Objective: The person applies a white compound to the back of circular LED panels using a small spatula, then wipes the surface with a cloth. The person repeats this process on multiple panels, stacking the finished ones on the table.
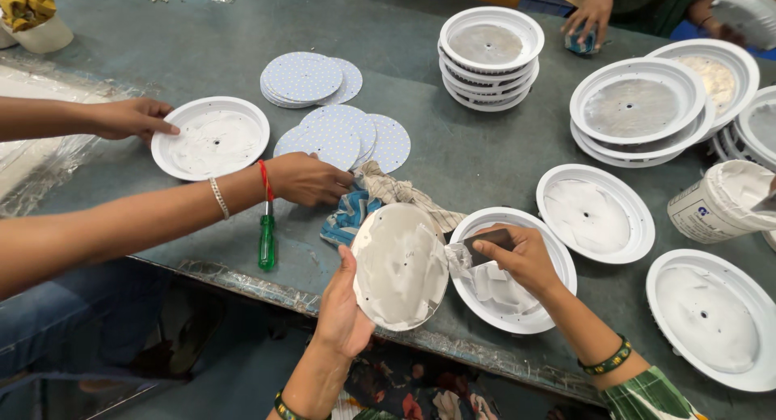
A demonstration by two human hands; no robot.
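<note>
Fingers of left hand (343, 303) clasp tilted disc (400, 266); right hand (521, 254) pinches scraper (489, 244).

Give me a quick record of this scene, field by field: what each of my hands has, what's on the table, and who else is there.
left hand: holds a round plate tilted, its face smeared with white paste
right hand: grips a dark spreader over a white housing
table: grey-green, with stacked white housings, dotted discs, a rag, a green screwdriver, a paste tub
others: a co-worker's hand on the rag, another hand on a pasted housing
</note>
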